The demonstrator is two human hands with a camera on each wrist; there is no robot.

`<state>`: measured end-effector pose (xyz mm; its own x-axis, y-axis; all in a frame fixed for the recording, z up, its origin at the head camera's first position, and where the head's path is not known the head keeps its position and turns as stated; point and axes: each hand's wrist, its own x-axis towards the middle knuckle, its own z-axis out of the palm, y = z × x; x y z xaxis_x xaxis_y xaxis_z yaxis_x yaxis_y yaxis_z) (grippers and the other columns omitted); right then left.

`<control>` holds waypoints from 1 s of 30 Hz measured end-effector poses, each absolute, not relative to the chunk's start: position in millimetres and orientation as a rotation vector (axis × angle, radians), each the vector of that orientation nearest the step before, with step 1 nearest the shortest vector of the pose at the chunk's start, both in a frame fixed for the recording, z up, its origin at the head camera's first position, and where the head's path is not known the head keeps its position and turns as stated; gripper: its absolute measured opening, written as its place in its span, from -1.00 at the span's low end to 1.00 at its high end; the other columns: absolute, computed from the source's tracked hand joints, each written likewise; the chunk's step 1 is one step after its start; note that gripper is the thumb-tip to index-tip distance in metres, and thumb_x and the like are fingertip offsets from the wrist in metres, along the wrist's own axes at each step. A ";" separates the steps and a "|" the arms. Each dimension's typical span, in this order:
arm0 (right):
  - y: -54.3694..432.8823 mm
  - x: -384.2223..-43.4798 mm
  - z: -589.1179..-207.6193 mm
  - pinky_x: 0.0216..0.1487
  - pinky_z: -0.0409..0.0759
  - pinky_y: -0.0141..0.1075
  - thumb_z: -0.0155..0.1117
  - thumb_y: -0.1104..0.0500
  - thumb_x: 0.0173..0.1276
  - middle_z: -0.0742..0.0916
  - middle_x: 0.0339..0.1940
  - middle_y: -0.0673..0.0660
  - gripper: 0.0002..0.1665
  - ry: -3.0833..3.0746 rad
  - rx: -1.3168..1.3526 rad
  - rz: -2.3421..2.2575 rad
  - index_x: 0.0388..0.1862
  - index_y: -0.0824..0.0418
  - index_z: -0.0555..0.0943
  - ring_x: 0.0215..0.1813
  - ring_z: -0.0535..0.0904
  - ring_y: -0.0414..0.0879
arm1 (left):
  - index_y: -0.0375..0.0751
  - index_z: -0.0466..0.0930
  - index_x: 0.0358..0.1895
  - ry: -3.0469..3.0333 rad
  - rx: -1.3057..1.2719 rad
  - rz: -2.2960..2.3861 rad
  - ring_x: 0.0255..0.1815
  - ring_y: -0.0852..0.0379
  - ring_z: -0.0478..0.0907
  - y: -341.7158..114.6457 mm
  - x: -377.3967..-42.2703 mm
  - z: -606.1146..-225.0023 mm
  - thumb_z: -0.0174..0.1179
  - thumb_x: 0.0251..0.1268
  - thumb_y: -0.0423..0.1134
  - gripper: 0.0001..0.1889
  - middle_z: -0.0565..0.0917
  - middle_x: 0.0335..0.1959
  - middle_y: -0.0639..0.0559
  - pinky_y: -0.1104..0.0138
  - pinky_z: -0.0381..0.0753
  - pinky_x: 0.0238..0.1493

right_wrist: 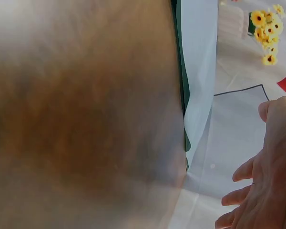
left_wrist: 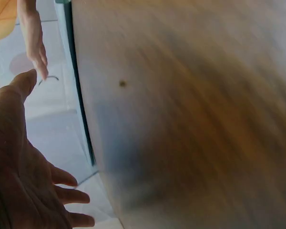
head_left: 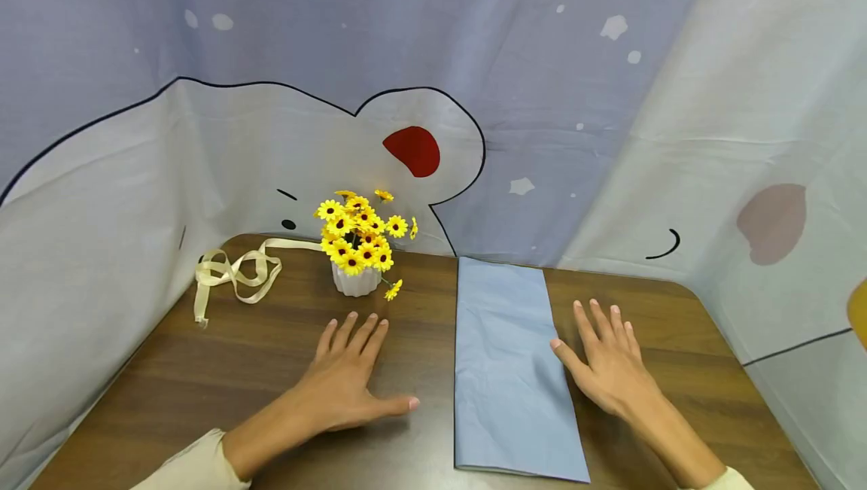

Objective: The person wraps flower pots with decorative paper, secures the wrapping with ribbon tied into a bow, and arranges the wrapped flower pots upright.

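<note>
A folded light-blue sheet, long and narrow, lies lengthwise on the brown wooden table. Left of it, my left hand is spread palm down with the thumb pointing toward the sheet. On the other side my right hand has its fingers extended, and its thumb tip overlaps the sheet's right edge in the head view. Both hands hold nothing. In the right wrist view, the sheet shows a dark green underside along its fold, with the right hand's fingers straight beside it.
At the back, a white ribbed vase holds yellow flowers. A cream ribbon lies in loose loops to its left, one end running behind the flowers. A printed curtain hangs along the table's back and sides.
</note>
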<state>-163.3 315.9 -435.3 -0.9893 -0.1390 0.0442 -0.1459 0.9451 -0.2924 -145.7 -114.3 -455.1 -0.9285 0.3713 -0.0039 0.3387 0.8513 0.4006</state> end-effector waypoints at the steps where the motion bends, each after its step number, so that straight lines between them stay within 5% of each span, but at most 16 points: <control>1: 316.5 -166.3 -434.7 0.74 -0.15 0.60 -0.06 -0.45 0.79 0.10 0.86 0.58 0.11 -3.077 0.227 0.462 0.89 0.32 0.06 0.82 -0.18 0.74 | -0.27 0.16 0.82 2.943 0.577 0.609 0.88 -0.50 -0.01 -112.6 -144.7 -455.1 0.23 0.17 0.78 0.41 0.22 0.84 -0.31 -0.45 -0.16 0.82; 11: 314.9 -189.0 -432.8 0.72 -0.10 0.61 -0.12 -0.46 0.81 0.17 0.84 0.58 0.09 -3.095 0.247 0.407 0.87 0.33 0.12 0.80 -0.09 0.74 | -0.25 0.23 0.80 2.865 0.808 0.618 0.86 -0.42 0.13 -80.1 -132.0 -450.9 0.20 0.20 0.78 0.37 0.37 0.78 -0.20 -0.36 -0.05 0.85; 18: 305.9 -201.3 -431.5 0.73 -0.10 0.60 -0.14 -0.45 0.81 0.23 0.83 0.55 0.07 -3.097 0.272 0.404 0.84 0.35 0.19 0.81 -0.07 0.71 | -0.17 0.37 0.73 2.861 1.009 0.479 0.75 -0.16 0.38 -46.3 -123.9 -445.5 0.17 0.23 0.79 0.28 0.53 0.66 -0.02 -0.16 0.21 0.82; 23: 301.4 -210.4 -432.0 0.74 -0.10 0.59 -0.15 -0.46 0.81 0.24 0.83 0.53 0.06 -3.100 0.279 0.427 0.84 0.35 0.20 0.82 -0.07 0.69 | -0.11 0.53 0.61 2.939 1.178 0.315 0.51 0.07 0.59 -21.8 -116.5 -442.8 0.14 0.24 0.80 0.18 0.67 0.46 0.06 0.03 0.48 0.65; 30: 296.8 -224.0 -435.2 0.72 -0.03 0.60 -0.14 -0.40 0.84 0.30 0.81 0.53 0.00 -3.095 0.320 0.400 0.81 0.35 0.27 0.81 -0.01 0.69 | 0.04 0.74 0.37 2.939 1.411 0.203 0.18 0.28 0.60 3.1 -109.4 -439.9 0.29 0.25 0.71 -0.07 0.70 0.21 0.21 0.39 0.63 0.27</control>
<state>-224.0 296.8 -435.2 -0.9791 -0.2009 0.0305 -0.2021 0.9467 -0.2510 -109.4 3.1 -439.9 -0.6205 0.7665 0.1658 0.7820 0.6207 0.0573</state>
